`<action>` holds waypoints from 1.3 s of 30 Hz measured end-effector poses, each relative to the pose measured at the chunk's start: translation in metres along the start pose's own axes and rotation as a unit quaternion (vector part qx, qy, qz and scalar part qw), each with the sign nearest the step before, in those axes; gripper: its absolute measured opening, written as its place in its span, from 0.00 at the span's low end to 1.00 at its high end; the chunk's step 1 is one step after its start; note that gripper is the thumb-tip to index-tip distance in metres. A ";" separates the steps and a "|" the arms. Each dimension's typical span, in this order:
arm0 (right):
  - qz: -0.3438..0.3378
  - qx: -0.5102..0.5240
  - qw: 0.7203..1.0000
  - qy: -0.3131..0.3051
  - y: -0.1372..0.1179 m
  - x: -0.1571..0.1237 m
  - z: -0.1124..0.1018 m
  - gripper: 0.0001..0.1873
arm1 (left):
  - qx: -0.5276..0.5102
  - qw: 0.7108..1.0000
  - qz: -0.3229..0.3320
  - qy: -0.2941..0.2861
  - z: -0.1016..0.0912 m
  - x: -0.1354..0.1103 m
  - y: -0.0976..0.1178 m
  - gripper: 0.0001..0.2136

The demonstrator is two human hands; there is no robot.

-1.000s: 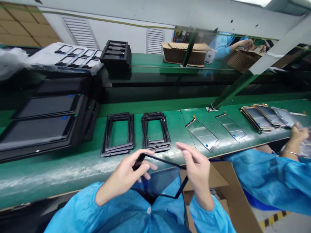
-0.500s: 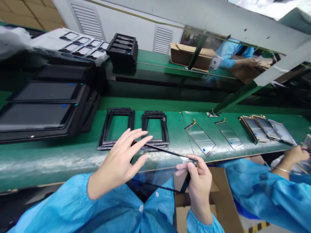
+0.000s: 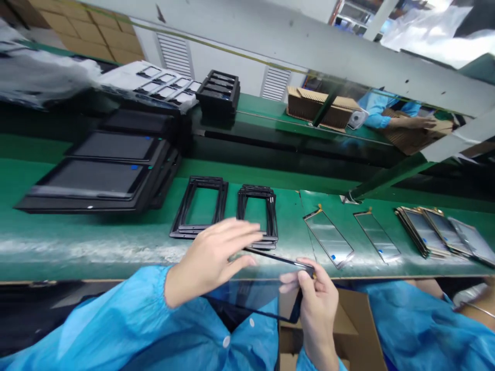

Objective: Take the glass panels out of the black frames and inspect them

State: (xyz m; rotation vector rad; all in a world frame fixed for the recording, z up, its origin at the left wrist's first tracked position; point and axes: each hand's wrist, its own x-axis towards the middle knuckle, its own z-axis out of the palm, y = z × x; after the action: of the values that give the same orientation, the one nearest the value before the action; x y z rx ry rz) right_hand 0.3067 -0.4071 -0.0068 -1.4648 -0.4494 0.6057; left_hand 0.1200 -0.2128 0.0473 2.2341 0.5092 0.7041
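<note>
The left hand [image 3: 211,257] has let go, spread wide. The right hand [image 3: 315,296] alone pinches the black-rimmed glass panel [image 3: 255,298].

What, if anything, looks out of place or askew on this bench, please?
Nothing spilled or broken. The right stack of black frames sits skewed, and the green mat is worn whitish along its front edge, beyond the glass panel in the right hand.
</note>
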 end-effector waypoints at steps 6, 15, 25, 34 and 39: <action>0.008 0.186 0.982 -0.003 0.022 0.019 0.052 0.19 | -0.415 0.873 -0.140 0.213 0.026 -0.032 0.007 0.32; -0.052 0.105 0.985 -0.123 0.053 0.034 0.073 0.27 | 0.256 0.906 -0.098 0.321 -0.129 -0.070 -0.070 0.18; -0.059 -0.136 0.985 0.088 0.076 0.101 -0.064 0.34 | 0.400 0.871 -0.201 0.203 -0.182 -0.089 -0.166 0.26; -0.155 -0.419 0.892 0.060 0.124 0.139 -0.139 0.41 | 0.299 0.910 -0.280 0.073 -0.096 0.033 -0.176 0.13; -0.216 -0.485 0.847 -0.024 0.140 0.068 -0.131 0.44 | 0.232 0.899 -0.366 0.057 -0.091 0.080 -0.198 0.16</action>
State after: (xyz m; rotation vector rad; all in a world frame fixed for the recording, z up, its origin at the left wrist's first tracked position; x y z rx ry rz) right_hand 0.4262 -0.4662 -0.1601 -2.1949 -1.2079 0.0008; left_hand 0.0963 0.0084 -0.0195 2.1564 1.6089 0.3240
